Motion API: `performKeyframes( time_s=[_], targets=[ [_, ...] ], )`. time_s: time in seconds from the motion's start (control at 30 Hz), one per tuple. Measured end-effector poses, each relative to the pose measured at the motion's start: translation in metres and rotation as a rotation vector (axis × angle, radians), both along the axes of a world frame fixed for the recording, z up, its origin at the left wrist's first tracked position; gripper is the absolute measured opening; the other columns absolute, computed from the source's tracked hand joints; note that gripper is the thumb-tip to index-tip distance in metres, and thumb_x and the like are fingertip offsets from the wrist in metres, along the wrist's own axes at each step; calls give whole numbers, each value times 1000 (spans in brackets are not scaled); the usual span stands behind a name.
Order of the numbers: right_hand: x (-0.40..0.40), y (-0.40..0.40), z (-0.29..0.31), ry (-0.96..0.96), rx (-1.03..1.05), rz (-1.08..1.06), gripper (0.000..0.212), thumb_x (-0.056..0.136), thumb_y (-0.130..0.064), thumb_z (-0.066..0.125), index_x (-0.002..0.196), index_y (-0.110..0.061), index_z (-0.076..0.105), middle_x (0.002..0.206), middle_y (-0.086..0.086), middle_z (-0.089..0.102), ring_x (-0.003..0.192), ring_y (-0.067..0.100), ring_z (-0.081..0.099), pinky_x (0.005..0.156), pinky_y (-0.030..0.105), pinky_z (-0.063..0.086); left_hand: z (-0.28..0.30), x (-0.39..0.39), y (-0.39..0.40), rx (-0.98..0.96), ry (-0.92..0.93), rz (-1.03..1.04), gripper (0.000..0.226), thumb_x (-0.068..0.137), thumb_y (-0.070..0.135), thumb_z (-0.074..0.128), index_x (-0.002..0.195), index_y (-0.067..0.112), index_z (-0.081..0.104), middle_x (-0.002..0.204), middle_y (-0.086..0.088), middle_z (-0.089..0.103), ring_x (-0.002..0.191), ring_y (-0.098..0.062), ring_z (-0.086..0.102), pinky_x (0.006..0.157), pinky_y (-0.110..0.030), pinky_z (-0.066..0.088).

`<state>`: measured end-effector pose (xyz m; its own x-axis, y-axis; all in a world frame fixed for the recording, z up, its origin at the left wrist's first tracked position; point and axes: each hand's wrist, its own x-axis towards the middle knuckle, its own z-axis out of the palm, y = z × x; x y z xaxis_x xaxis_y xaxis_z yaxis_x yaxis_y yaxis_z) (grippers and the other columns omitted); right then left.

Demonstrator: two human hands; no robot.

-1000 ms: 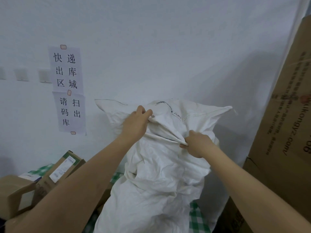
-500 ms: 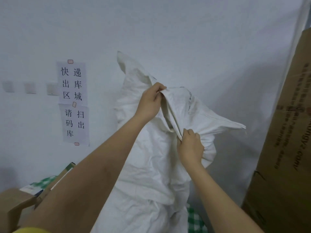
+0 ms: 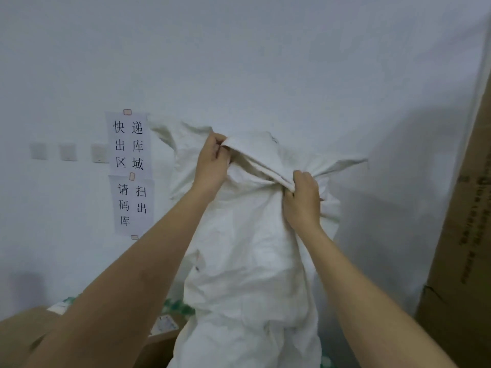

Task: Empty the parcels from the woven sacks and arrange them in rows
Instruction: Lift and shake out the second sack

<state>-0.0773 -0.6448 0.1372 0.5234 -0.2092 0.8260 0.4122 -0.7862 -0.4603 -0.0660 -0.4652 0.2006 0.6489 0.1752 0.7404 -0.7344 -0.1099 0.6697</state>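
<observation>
A white woven sack [image 3: 247,261] hangs in front of me against the white wall, held up by its closed bottom seam so its body droops downward. My left hand [image 3: 212,160] grips a fold of the seam at the upper left. My right hand [image 3: 301,199] pinches the same seam lower and to the right. Brown cardboard parcels [image 3: 24,333] lie at the bottom left, one with a white label [image 3: 166,324] partly behind the sack. The sack's mouth is hidden below the frame.
Two paper signs [image 3: 131,171] with black characters are taped to the wall left of the sack, beside three wall switches [image 3: 67,151]. A tall brown carton [image 3: 462,235] stands at the right edge. Green checked cloth [image 3: 180,306] shows beneath the parcels.
Both hands have lifted the sack higher and spread apart along its seam, pulling it level again after a tilt. The view has tipped upward, so fewer parcels show.
</observation>
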Motion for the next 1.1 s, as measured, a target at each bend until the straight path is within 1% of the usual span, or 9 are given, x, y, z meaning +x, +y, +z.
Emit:
performKeyframes(
  time_s=[0.13, 0.27, 0.37, 0.5, 0.73, 0.8, 0.9, 0.97, 1.1],
  targets=[
    [6, 11, 0, 126, 4, 120, 12, 90, 0, 44, 95, 0, 55, 96, 19, 55, 94, 33, 51, 74, 34, 35, 9, -5, 4, 82, -10, -11, 24, 96, 5, 43, 83, 23, 50, 72, 5, 52, 65, -6, 47, 64, -17, 38],
    [-1, 12, 7, 20, 1, 183, 21, 89, -1, 47, 75, -13, 38, 79, 6, 45, 82, 27, 44, 63, 29, 20, 2, -3, 20, 5, -18, 7, 25, 97, 6, 42, 82, 25, 49, 67, 4, 49, 60, -8, 44, 59, -19, 34],
    [-3, 11, -6, 186, 65, 211, 7, 94, -18, 50, 89, -14, 46, 96, 5, 49, 101, 28, 43, 75, 28, 28, -11, -6, 25, 38, 33, -21, 25, 97, 4, 43, 83, 24, 50, 67, 6, 51, 57, -5, 44, 57, -18, 34],
    [-15, 9, -13, 298, 100, 308, 51, 86, -38, 66, 130, -22, 44, 127, -6, 32, 127, 13, 20, 103, 28, 27, -25, -10, 34, 29, 100, 41, 22, 97, 8, 45, 83, 24, 50, 75, 6, 53, 60, 1, 47, 59, -11, 37],
    [-27, 10, -23, 390, 271, 327, 95, 74, -53, 76, 147, -45, 17, 158, -3, -8, 146, 20, -5, 115, 43, 18, -34, -20, 32, 40, 111, 1, 23, 96, 8, 48, 78, 21, 48, 71, 6, 49, 57, -2, 42, 57, -14, 34],
    [-27, 11, -19, 469, 219, 327, 78, 74, -55, 76, 139, -42, 34, 158, 0, 0, 146, 23, -4, 115, 42, 17, -34, -25, 30, 33, 102, -34, 25, 94, 5, 48, 74, 18, 45, 65, 5, 42, 54, -4, 37, 54, -15, 30],
    [-23, 12, -8, 465, 124, 279, 46, 70, -59, 75, 101, -31, 56, 138, 3, 34, 139, 27, 15, 108, 36, 22, -34, -30, 30, 50, 97, -87, 20, 90, 5, 47, 73, 15, 44, 72, -4, 41, 67, -14, 38, 62, -23, 31],
    [-24, 7, 4, 555, 46, 303, 48, 60, -67, 76, 85, -31, 58, 118, -2, 50, 128, 27, 32, 107, 40, 30, -34, -31, 32, 52, 101, -89, 20, 89, 3, 45, 72, 13, 42, 73, -5, 41, 72, -16, 38, 65, -26, 31],
    [-37, -8, 40, 822, 16, 578, 75, 48, -68, 83, 110, -37, 55, 123, 2, 57, 114, 18, 56, 101, 35, 44, -34, -32, 37, 31, 111, -86, 22, 89, 1, 43, 69, 11, 41, 69, -4, 40, 70, -15, 39, 63, -24, 30]
  ],
)
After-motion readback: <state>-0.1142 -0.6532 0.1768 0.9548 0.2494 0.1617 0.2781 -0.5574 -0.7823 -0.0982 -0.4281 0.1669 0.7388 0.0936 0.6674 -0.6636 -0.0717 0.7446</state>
